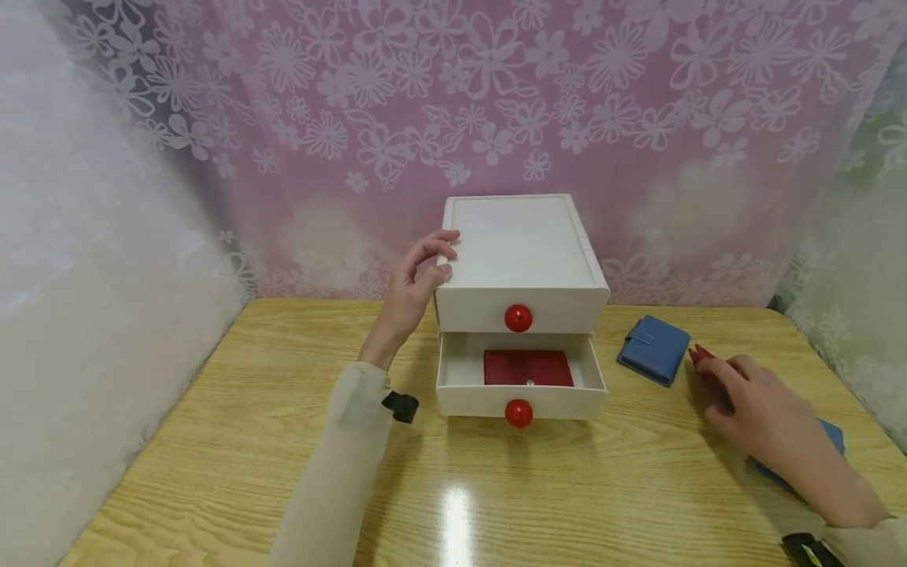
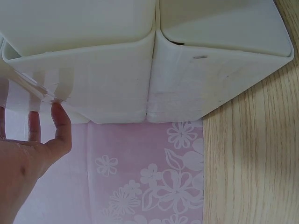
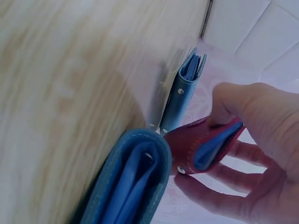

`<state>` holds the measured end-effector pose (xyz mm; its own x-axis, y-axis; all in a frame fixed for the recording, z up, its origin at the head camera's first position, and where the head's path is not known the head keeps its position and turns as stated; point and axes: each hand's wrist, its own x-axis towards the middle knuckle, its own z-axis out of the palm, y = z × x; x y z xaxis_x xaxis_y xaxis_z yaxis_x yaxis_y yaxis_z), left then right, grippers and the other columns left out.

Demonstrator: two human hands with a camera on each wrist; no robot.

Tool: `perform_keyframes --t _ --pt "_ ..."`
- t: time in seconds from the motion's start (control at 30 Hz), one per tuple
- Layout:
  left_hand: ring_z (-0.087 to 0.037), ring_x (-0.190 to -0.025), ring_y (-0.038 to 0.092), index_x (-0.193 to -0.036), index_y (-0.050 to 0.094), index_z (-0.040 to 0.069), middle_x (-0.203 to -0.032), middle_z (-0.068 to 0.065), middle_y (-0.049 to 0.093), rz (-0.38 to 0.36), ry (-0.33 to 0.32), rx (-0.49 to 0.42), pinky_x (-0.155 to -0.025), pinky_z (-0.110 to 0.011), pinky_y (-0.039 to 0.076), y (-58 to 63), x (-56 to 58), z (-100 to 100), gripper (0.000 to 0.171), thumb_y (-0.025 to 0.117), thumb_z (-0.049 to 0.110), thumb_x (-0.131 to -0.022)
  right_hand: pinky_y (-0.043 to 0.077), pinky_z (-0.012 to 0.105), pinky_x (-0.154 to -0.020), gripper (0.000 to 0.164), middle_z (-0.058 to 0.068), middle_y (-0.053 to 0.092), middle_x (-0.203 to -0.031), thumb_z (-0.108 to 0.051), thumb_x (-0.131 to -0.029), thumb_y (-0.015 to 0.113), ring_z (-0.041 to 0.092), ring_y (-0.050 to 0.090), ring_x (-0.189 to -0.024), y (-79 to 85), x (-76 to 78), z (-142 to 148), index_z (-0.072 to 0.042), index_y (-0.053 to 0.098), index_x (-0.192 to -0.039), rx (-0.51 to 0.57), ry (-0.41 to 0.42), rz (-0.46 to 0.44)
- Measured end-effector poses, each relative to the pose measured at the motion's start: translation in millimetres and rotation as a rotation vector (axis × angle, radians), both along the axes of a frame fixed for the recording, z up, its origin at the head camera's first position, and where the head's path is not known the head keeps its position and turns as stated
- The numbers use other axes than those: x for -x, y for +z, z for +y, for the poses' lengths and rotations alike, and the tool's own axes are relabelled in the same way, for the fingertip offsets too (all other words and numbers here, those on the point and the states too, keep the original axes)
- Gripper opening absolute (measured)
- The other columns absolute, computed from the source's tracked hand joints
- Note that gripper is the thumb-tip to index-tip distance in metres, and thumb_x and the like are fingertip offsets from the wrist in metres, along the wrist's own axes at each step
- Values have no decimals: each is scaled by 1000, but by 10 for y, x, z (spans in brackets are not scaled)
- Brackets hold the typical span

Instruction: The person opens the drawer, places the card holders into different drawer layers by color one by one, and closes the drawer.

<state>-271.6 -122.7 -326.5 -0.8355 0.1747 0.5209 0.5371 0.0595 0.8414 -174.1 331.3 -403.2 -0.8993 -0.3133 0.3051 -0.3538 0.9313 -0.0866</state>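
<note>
A white two-drawer cabinet stands at the table's back, its lower drawer pulled out. Inside that drawer lies a red wallet with a snap. My left hand rests its fingertips against the cabinet's left side near the top edge; the left wrist view also shows these fingers on the white wall. On the right, my right hand pinches another red wallet between thumb and fingers, above the table. Blue lining shows at this wallet's open end.
Between the cabinet and my right hand lies a blue wallet with a strap. A second blue wallet is partly hidden under my right forearm. Red round knobs stick out from both drawers. A floral curtain hangs behind the wooden table.
</note>
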Motion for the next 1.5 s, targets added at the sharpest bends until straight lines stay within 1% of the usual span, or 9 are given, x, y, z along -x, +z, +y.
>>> perform_keyframes --t 0.5,0.6,0.67,0.73,0.77,0.87,0.9,1.07,1.5 --pt "-15 -146 43 -111 61 3 -148 -4 56 17 -12 0 -121 -57 30 -23 -8 -9 27 51 22 -93 38 44 -43 54 21 61 -93 -4 -64 81 38 56 -70 4 -72 -12 -4 61 -114 -30 13 260" --pt "-16 -146 42 -110 61 3 -148 -4 56 20 -12 2 -121 -59 29 -30 -3 -13 27 51 22 -94 39 44 -43 51 22 60 -92 -2 -67 79 38 54 -70 0 -87 -5 -5 61 -114 -15 32 287" --pt "-16 -146 42 -110 61 3 -148 -4 56 21 -11 3 -122 -59 29 -34 -3 -16 27 51 21 -94 39 43 -43 39 22 59 -92 -10 -79 75 37 54 -69 -1 -98 0 -5 61 -115 -8 41 297" --pt "-16 -147 42 -110 62 3 -148 -5 56 23 -11 3 -122 -60 28 -33 -5 -18 27 50 21 -94 40 43 -43 32 22 59 -92 -33 -98 61 36 53 -68 0 -105 0 -5 61 -114 -2 47 305" --pt "-16 -147 42 -111 62 3 -148 -5 56 22 -11 4 -122 -60 28 -32 -8 -19 27 50 21 -94 39 42 -44 43 22 59 -91 -45 -103 49 36 53 -68 1 -108 -4 -5 62 -114 0 49 311" --pt "-16 -147 42 -110 61 3 -148 -5 56 24 -11 5 -122 -63 27 -28 -19 -23 27 50 21 -93 38 40 -44 81 21 58 -89 -67 -99 10 34 51 -65 1 -117 -23 -5 63 -111 10 59 339" --pt "-16 -147 42 -110 61 3 -148 -5 56 26 -12 6 -122 -64 26 -25 -21 -24 27 50 21 -93 37 38 -44 85 21 58 -88 -69 -98 8 33 51 -65 2 -119 -33 -5 63 -110 15 62 350" --pt "-16 -147 42 -110 62 3 -149 -5 56 26 -8 7 -122 -63 26 -21 -31 -24 27 50 22 -93 34 35 -43 78 18 58 -85 -65 -100 14 32 51 -63 24 -133 -70 -6 65 -104 50 78 425" --pt "-16 -146 43 -111 62 3 -148 -6 56 31 -7 3 -122 -61 28 -1 -35 -22 29 50 22 -92 42 49 -46 58 19 60 -86 -44 -102 29 39 56 -68 161 -188 -194 -2 68 -100 54 93 561"
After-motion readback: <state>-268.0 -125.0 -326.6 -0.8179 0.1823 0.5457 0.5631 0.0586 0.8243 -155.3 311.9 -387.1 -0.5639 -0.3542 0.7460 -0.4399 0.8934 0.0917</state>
